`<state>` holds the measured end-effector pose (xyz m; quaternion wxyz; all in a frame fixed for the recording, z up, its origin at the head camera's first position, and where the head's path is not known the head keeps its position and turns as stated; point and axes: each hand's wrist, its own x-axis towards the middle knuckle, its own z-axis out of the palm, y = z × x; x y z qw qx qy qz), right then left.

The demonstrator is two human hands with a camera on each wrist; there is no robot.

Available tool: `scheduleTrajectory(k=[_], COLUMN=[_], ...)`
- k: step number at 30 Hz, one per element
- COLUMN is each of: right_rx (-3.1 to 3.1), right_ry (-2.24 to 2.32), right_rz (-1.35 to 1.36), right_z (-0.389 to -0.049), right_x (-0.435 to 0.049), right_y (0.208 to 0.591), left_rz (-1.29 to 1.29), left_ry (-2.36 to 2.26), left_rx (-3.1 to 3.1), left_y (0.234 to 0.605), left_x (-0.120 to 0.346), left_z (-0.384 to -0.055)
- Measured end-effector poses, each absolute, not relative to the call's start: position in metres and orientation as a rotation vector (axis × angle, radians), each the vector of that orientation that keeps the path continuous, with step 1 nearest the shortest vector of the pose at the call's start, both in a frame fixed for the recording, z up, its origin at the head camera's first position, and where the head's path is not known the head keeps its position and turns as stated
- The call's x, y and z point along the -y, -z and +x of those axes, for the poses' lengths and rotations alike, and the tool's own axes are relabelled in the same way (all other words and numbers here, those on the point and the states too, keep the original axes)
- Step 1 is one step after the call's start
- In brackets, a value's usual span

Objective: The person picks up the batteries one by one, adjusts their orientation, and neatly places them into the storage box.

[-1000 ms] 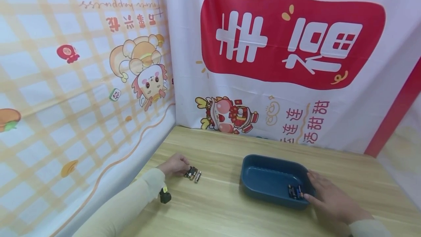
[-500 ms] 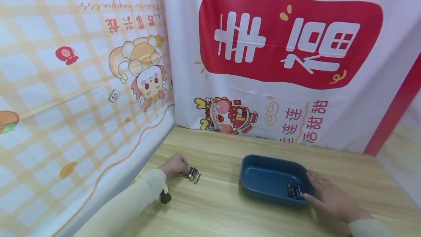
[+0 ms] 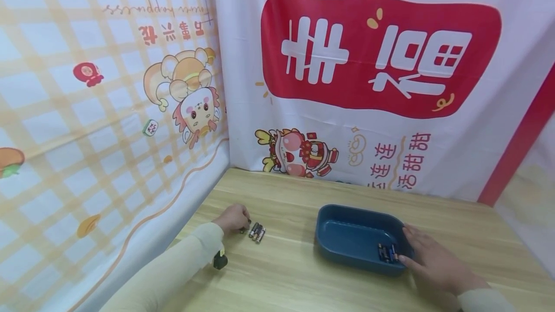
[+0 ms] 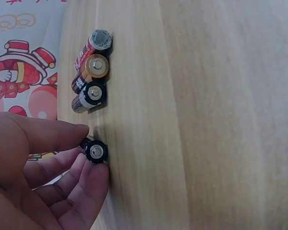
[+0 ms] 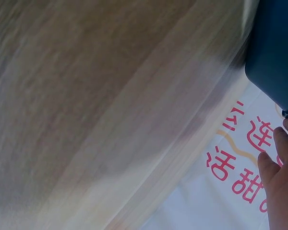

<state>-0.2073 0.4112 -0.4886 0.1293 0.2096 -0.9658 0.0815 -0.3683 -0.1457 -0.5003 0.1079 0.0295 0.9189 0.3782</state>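
My left hand [image 3: 233, 217] pinches a black battery [image 4: 96, 151] between thumb and fingers, close to the tabletop at left. Beside it, three batteries lie in a loose row: a red one [image 4: 101, 40], a copper-topped one [image 4: 97, 66] and a black and silver one [image 4: 93, 94]. At right, a dark blue rectangular bin [image 3: 351, 239] stands on the table. Several batteries [image 3: 387, 253] lie at its near right end. My right hand [image 3: 438, 261] holds that end, thumb at the near rim and fingers along the right side. The right wrist view shows only some fingers [image 5: 268, 167] near the bin's edge.
The pale wood-grain table [image 3: 286, 273] spans the work area. A white printed cloth [image 3: 243, 110] hangs at its back, and a checked cloth [image 3: 117, 158] hangs along the left side. A small black device [image 3: 220, 260] sits at my left wrist.
My left hand has drawn a battery slightly away from the row, leaving a gap beside the other three. My right hand and the bin keep their places.
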Motion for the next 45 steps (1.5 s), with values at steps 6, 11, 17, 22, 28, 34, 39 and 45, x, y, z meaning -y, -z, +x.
scheduleTrajectory(k=[6,11,17,22,28,34,39,45], right_rx=[2.820,2.825,2.826,2.829,2.835,2.838,2.857,2.879], right_ry=[-0.239,-0.239,-0.233,-0.233,-0.221,-0.237,-0.242,-0.246], right_rz=[0.603,0.596,0.593,0.591,0.585,0.591,0.571,0.551], right_z=[-0.207,-0.208,-0.211,-0.212,-0.211,-0.209,-0.209,-0.208], right_x=[-0.410,-0.412,-0.415,-0.416,-0.416,-0.414,-0.413,-0.411], right_y=[0.488,0.489,0.491,0.491,0.491,0.490,0.489,0.488], left_rz=[0.082,0.080,0.098,0.123,0.181,0.191,0.184,0.214], left_ry=[-1.104,-1.190,-1.338,-1.435,-1.572,-1.678,-1.749,-1.776], left_rx=[-2.697,-2.637,-2.514,-2.421,-2.250,-2.053,-1.948,-1.878], left_y=[0.493,0.487,0.478,0.473,0.471,0.466,0.463,0.457], left_x=[0.145,0.145,0.141,0.137,0.131,0.124,0.116,0.101], left_z=[-0.367,-0.368,-0.369,-0.372,-0.372,-0.371,-0.372,-0.373])
